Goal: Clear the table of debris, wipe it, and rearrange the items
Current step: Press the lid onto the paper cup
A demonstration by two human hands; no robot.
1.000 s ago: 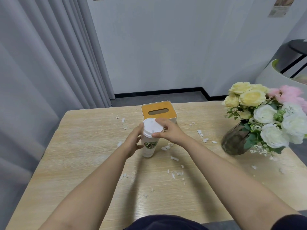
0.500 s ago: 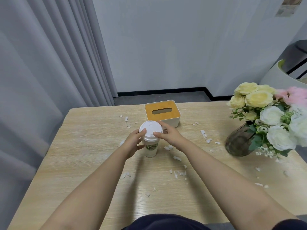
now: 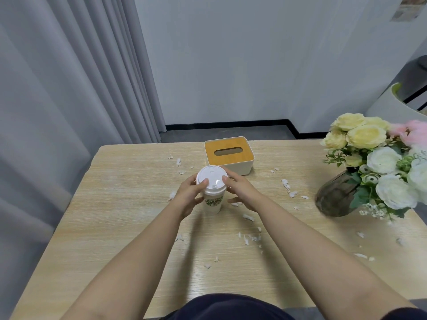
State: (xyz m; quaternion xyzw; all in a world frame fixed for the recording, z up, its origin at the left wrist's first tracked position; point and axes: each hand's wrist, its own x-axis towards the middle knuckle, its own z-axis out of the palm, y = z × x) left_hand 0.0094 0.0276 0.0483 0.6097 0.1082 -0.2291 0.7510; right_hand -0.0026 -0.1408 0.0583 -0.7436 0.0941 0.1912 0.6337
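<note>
The wooden table [image 3: 111, 204] fills the lower part of the view; its far edge and its left edge are both visible, and a grey curtain [image 3: 57, 100] hangs just beside the left edge. On the left half of the table there is a wide bare surface. On the right, near the right edge, stands a dark glass vase [image 3: 335, 197] with yellow, white and pink flowers [image 3: 379, 158] that lean over the table. At the far edge in the middle sits a tissue box [image 3: 228, 155] with an orange-brown top and a slot. Just near of it stands a white paper cup [image 3: 213, 199] with a white lid, upright on the table. The left hand [image 3: 189, 197] curls around the cup's left side and its thumb lies on the lid. The right hand [image 3: 242, 192] holds the lid rim from the right with its fingertips. The cup has a round green logo; its writing is too small to read. Small white scraps [image 3: 250, 239] lie scattered around the cup, mostly to the right and on the near side.
</note>
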